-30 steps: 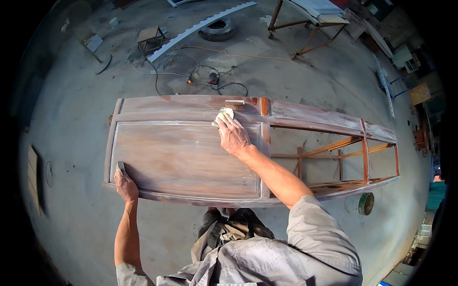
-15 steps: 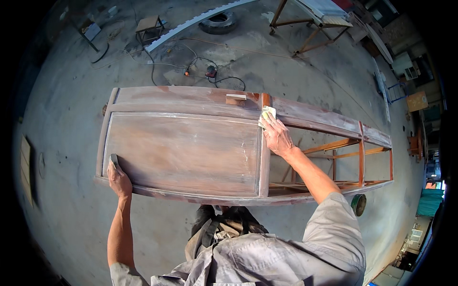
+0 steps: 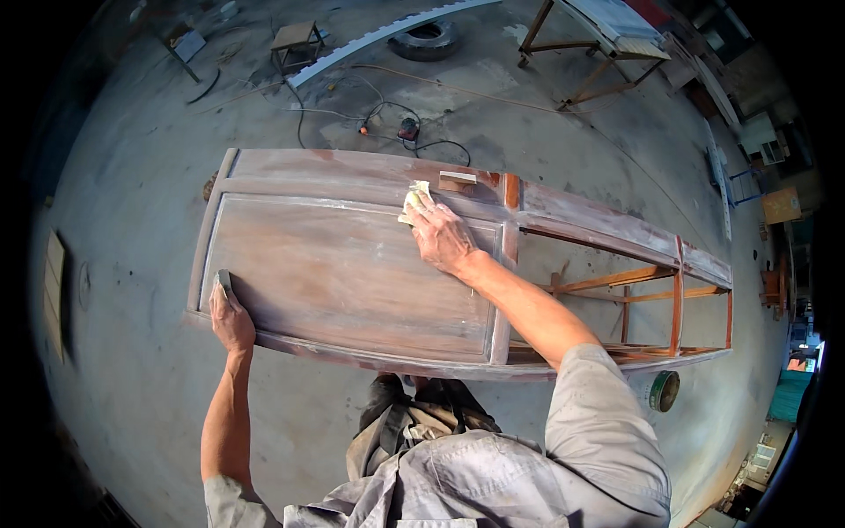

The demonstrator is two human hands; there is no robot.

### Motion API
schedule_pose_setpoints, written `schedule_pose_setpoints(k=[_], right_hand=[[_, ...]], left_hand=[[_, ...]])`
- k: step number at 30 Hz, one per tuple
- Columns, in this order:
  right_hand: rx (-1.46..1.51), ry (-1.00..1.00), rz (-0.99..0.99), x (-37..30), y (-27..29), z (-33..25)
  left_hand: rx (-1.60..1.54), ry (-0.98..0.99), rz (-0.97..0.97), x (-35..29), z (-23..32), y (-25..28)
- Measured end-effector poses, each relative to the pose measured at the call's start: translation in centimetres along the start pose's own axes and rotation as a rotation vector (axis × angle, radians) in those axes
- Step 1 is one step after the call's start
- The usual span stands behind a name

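Note:
A long wooden furniture frame [image 3: 343, 282] lies before me, with a flat panel in its left part and open bays at its right. Its worn, brownish surface carries whitish dust. My right hand [image 3: 443, 239] presses a folded, pale yellow piece of sandpaper [image 3: 412, 204] onto the rail along the panel's far edge. At the panel's near left corner, my left hand [image 3: 232, 322] grips a small dark grey block [image 3: 224, 281] and rests on the frame. A small wood block [image 3: 457, 181] sits on the far rail, right of the sandpaper.
A red and black power tool [image 3: 408, 130] with its cord lies on the floor beyond the frame. Farther back are a tyre [image 3: 424, 40], a stool [image 3: 297, 37] and a wooden stand [image 3: 607, 62]. A green tin [image 3: 664, 391] stands near the frame's right end.
My right hand has slid left along the far rail with the sandpaper, from the middle upright to above the panel. My left hand keeps its place at the near left corner.

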State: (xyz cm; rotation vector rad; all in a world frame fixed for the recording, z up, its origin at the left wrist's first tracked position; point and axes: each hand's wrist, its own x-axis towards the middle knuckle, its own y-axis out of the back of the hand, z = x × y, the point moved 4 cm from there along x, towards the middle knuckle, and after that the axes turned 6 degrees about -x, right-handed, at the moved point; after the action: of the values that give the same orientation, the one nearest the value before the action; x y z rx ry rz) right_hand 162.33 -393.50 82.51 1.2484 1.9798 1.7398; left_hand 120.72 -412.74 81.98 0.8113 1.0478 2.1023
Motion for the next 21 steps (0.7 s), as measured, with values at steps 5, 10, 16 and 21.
schedule_pose_setpoints(k=[5, 10, 16, 21], right_hand=[[-0.067, 0.016, -0.096, -3.1, 3.1, 2.7], [-0.142, -0.229, -0.073, -9.1, 4.6, 6.6], [-0.056, -0.256, -0.049, -7.3, 3.6, 4.0], [-0.178, -0.479, -0.004, -15.0, 6.2, 2.0]], left_hand=[[-0.031, 0.030, 0.016, -0.3, -1.0, 0.5], [-0.025, 0.015, 0.025, 0.1, -0.9, 0.0], [0.023, 0.013, -0.019, 0.1, -3.1, -0.4], [-0.035, 0.015, -0.004, -0.1, -2.2, 0.0]])
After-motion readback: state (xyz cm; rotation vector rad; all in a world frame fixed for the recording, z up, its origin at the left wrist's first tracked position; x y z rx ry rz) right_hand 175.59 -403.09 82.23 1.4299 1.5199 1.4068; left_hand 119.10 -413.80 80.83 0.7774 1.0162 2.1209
